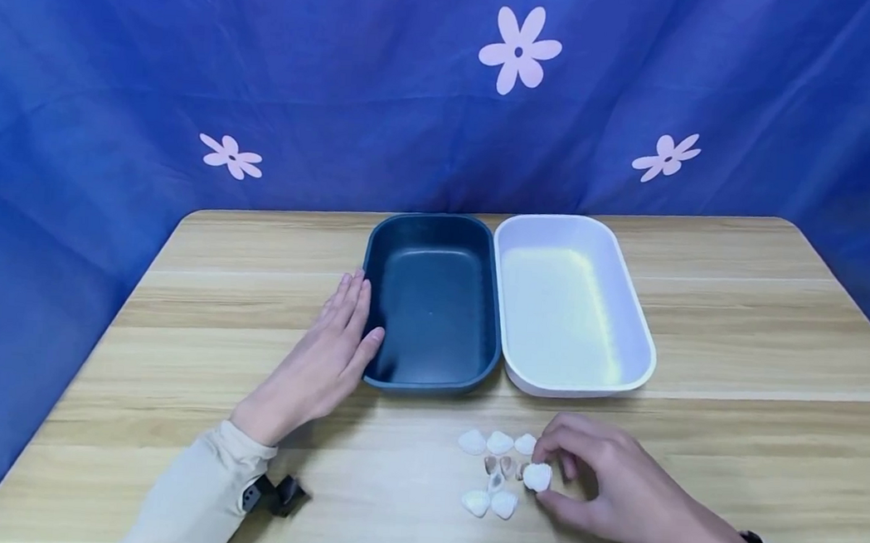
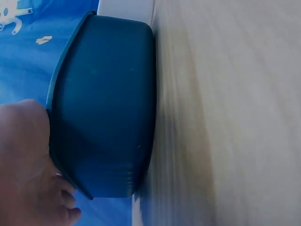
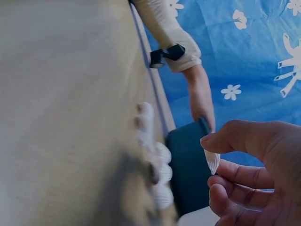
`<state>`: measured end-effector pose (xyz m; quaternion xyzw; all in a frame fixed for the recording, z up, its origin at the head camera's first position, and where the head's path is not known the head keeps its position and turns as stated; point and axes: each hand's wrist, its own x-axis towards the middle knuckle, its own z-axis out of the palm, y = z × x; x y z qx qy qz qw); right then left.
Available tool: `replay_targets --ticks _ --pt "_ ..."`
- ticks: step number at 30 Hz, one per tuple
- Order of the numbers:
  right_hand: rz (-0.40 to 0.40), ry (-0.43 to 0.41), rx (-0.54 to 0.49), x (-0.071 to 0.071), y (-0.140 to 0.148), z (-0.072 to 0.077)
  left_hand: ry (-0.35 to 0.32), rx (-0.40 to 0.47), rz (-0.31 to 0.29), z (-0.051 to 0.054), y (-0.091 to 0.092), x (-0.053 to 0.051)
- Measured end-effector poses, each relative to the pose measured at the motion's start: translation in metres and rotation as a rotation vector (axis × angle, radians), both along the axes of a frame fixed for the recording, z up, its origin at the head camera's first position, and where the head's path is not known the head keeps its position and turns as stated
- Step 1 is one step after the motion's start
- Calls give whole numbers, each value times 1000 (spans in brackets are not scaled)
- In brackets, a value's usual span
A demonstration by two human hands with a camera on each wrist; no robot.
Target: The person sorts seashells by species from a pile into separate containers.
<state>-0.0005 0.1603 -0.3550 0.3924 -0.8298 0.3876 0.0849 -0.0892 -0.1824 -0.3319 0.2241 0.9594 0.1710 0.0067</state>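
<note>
Between thumb and fingers, my right hand (image 1: pixel 601 489) pinches a white seashell (image 1: pixel 538 477), raised above the table in the right wrist view. More white seashells (image 1: pixel 500 442) lie in a row just left of the fingers. Below them are small brown shells (image 1: pixel 508 465), one partly hidden by the held shell, and a greyish shell (image 1: pixel 495 481). Two white shells (image 1: pixel 503 504) lie nearest the front. My left hand (image 1: pixel 325 356) rests on the left rim of the dark blue bin (image 1: pixel 433 305), its fingers straight along the side.
A white bin (image 1: pixel 574 313) stands against the dark one's right side. Both are on a wood-grain table (image 1: pixel 760 341), with a blue flowered cloth (image 1: pixel 386 94) hanging behind. A black wrist-worn device (image 1: pixel 275 496) juts from the left sleeve.
</note>
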Motion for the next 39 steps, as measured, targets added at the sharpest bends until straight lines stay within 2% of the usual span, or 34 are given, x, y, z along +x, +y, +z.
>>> replay_targets --ticks 5,10,14,25,31,39 --pt "-14 14 -5 -15 -8 18 35 13 -5 2 -4 -1" --pt "-23 -51 -30 -35 -24 34 23 -13 -6 0 -5 0" --pt "-18 -90 -48 -48 -38 41 38 -21 -5 -2 -4 2" --pt "-155 -97 -10 -74 -58 43 55 -26 -3 -4 -3 1" --pt "-236 -59 34 -83 -69 44 69 -19 -4 -5 -2 1" --pt "-311 -29 100 -92 -88 42 49 -26 -6 -4 -2 0"
